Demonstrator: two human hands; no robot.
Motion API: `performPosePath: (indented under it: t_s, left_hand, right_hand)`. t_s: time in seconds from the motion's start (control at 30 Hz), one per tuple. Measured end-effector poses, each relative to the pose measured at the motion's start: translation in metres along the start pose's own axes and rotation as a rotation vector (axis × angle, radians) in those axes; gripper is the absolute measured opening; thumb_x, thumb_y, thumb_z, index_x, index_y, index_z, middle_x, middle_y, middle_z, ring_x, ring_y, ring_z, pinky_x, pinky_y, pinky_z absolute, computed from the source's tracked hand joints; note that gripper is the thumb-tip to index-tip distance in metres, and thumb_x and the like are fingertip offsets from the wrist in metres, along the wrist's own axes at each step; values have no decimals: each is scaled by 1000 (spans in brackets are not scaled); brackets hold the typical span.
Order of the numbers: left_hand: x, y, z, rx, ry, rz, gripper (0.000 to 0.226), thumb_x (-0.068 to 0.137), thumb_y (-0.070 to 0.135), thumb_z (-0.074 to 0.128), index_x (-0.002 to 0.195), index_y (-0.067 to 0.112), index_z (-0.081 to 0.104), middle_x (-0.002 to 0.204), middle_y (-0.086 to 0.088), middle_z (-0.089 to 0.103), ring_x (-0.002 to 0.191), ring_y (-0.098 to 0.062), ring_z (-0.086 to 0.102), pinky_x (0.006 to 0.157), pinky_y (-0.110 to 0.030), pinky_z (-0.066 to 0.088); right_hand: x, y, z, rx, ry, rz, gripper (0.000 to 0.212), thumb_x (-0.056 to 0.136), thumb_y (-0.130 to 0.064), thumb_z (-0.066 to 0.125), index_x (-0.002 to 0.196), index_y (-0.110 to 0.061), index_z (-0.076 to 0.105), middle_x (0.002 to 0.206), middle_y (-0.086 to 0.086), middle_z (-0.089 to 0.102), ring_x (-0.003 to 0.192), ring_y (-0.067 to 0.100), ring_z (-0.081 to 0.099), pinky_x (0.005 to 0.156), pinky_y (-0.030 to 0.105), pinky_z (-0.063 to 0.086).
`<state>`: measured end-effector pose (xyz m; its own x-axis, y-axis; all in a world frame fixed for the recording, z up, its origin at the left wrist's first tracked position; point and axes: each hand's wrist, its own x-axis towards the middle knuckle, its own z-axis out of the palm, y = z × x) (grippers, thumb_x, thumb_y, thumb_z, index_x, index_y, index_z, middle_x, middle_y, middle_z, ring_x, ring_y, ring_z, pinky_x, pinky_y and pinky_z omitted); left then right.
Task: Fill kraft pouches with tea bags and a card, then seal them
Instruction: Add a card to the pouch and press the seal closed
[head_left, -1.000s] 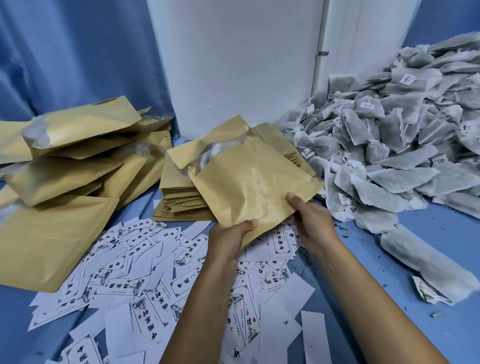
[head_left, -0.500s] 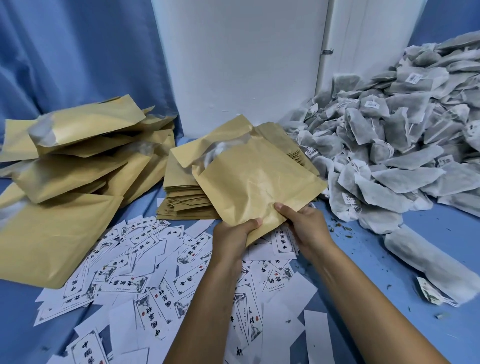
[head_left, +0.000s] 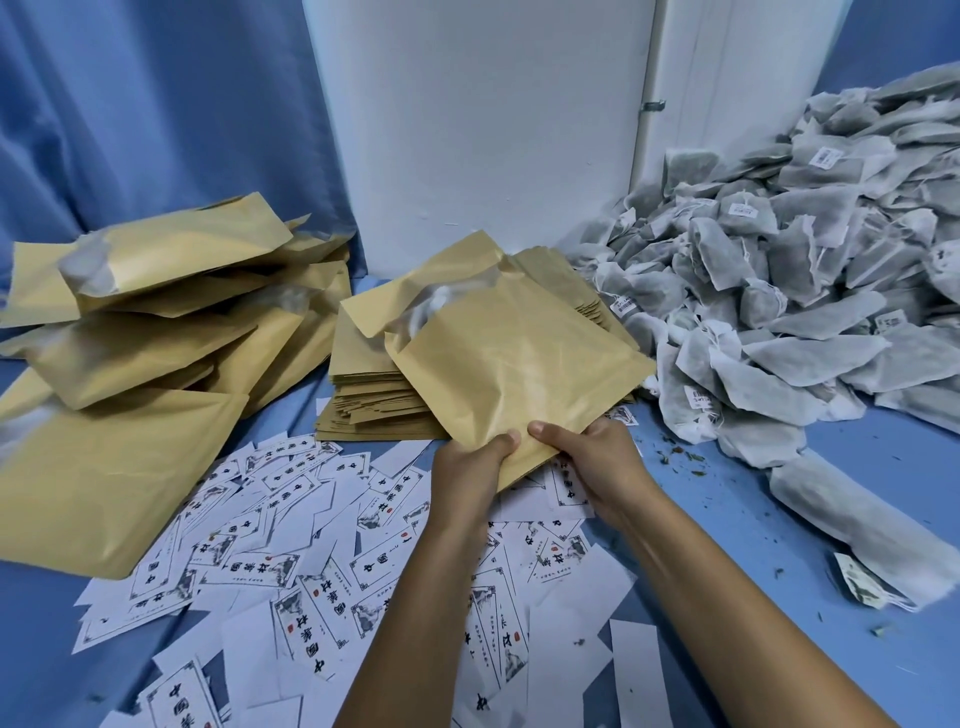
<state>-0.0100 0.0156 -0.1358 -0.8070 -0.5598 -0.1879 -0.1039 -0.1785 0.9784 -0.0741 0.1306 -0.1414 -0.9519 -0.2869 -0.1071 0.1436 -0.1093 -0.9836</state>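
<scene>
Both hands, left (head_left: 475, 462) and right (head_left: 592, 457), pinch the flat tan kraft-paper pouch (head_left: 514, 364) at its near corner; likely light, floppy, crease-prone, so grip edges.

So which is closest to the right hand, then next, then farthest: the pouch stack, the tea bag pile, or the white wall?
From the right hand, head view:
1. Pouch stack, just up-left.
2. Tea bag pile, off to the right.
3. White wall, at the back.
</scene>
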Motion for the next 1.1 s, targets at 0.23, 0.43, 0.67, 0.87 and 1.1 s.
performPosePath:
  t_s: [0.23, 0.43, 0.67, 0.87, 1.1]
  left_hand:
    - [5, 1, 1, 270, 94, 114, 30, 92, 39, 56, 72, 18, 62, 73, 0, 66, 75, -21, 62, 61, -27, 42]
    - [4, 1, 3, 365, 133, 154, 41, 93, 41, 54, 79, 4, 66, 77, -12, 68, 78, -30, 63, 68, -34, 46]
    - [4, 0, 2, 371, 133, 187, 47, 93, 41, 54, 77, -2, 65, 75, -16, 67, 76, -32, 61, 64, -33, 44]
    - [10, 0, -1, 397, 128, 153, 40, 91, 44, 56, 61, 17, 58, 61, 4, 60, 59, -12, 56, 51, -22, 37]
    - [12, 1, -7, 398, 147, 151, 35, 90, 43, 59, 63, 22, 55, 64, 8, 58, 58, -6, 54, 49, -21, 36]
  right_hand:
    - [-3, 3, 3, 98, -193, -11, 6, 79, 1, 71, 78, -2, 66, 66, 2, 71, 56, 9, 67, 50, 14, 48]
    - [-5, 4, 6, 112, -208, -4, 8, 80, 1, 70, 76, 3, 63, 61, 5, 69, 52, 12, 62, 54, 16, 48]
    - [-6, 10, 13, 141, -263, 1, 18, 75, 4, 73, 93, 0, 70, 94, 15, 73, 85, 22, 71, 69, 22, 54]
    - [1, 4, 6, 255, -152, 8, 26, 83, 2, 65, 108, 6, 63, 102, 17, 71, 91, 26, 70, 76, 27, 58]
    - [7, 3, 1, 314, -79, 31, 17, 83, 3, 65, 99, 4, 63, 92, 14, 73, 79, 21, 72, 65, 25, 57]
